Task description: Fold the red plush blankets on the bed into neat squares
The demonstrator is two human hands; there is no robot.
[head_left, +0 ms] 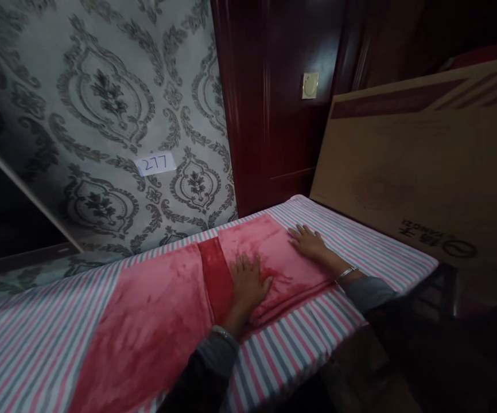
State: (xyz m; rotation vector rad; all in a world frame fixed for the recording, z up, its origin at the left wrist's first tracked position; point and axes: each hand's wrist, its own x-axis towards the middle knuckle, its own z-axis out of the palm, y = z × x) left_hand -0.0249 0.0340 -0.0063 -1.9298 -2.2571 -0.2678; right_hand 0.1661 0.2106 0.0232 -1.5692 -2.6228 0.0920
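A pink-red plush cloth (154,310) lies across a striped sheet (50,332), with its right part folded into a layered stack. Between the left and right parts shows a strip of deeper red (216,275). My left hand (247,282) rests flat on the folded part beside that strip, fingers spread. At the stack's right edge, my right hand (309,244) lies palm down, its fingers outstretched and partly over the cloth. Neither hand grips anything. The kind of cloth article cannot be made out.
A large cardboard box (403,155) leans beyond the right side of the striped surface. Behind stand a patterned wall with a paper label (156,163) reading 277 and a dark red wood panel (270,115). A dark framed panel (11,212) is at the left.
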